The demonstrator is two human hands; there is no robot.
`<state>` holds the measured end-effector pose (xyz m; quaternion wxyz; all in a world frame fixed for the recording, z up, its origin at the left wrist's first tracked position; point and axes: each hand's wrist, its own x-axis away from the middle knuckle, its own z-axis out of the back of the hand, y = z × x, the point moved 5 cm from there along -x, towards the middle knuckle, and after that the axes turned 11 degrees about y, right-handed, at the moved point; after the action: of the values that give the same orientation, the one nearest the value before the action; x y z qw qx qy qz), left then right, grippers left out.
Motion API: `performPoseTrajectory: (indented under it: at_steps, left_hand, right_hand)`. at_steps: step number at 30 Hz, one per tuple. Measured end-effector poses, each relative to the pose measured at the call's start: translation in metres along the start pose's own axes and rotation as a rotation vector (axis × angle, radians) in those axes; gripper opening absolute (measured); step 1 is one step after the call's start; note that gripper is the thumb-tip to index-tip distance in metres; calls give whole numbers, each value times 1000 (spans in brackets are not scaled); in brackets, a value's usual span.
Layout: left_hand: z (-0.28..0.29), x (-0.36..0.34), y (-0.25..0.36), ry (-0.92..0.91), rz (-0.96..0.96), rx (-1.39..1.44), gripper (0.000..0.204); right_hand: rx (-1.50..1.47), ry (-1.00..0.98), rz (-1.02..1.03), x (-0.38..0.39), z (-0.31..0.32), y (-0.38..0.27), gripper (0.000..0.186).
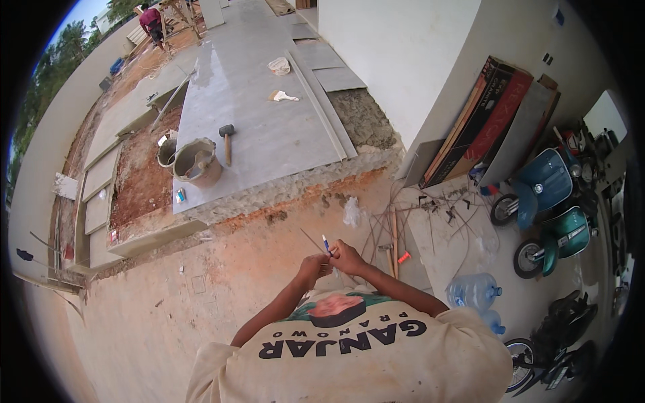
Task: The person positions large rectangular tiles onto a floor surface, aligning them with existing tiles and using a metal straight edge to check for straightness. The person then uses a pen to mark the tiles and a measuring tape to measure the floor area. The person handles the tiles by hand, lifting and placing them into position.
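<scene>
My left hand and my right hand are held close together in front of my chest, both with fingers closed. A slim blue-and-white pen-like thing stands up from the fingers of my right hand. Between the hands, a thin dark rod slants out to the upper left; it seems pinched in my left fingers, whose grip is partly hidden. Ahead lies a raised floor of grey tiles. On it are a mallet, a mortar bucket, a brush and a white tub.
A rough mortar edge bounds the raised floor. To the right, a hammer lies near scattered rods, with water jugs and parked scooters beyond. Tile boxes lean on the wall. A person stands far left.
</scene>
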<state>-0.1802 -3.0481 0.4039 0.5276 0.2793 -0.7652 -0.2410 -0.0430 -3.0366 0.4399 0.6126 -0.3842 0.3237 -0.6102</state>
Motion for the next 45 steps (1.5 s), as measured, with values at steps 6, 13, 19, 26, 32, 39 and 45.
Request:
performPoseTrajectory:
  at_steps: [6, 13, 19, 26, 32, 39, 45]
  left_hand:
    - [-6, -1, 15, 47, 92, 25, 17]
    - [-2, -20, 1, 49, 141, 23, 19]
    - [9, -30, -7, 75, 184, 105, 19]
    - [41, -47, -5, 192, 184, 186, 19]
    - [45, -38, 11, 200, 154, 205, 16]
    - [43, -53, 5, 180, 156, 272, 11]
    - [27, -85, 14, 173, 129, 189, 11]
  right_hand:
    - [-50, 17, -127, -5, 5, -7, 30]
    - [-64, 24, -177, 2, 1, 8, 35]
    - [-126, 59, -154, 3, -8, 22, 37]
    - [-113, 57, -276, 1, -7, 20, 34]
    - [-122, 89, -241, 6, -5, 30, 31]
    - [-1, 122, -222, 7, 8, 39, 32]
    - [4, 200, -290, 32, 27, 73, 29]
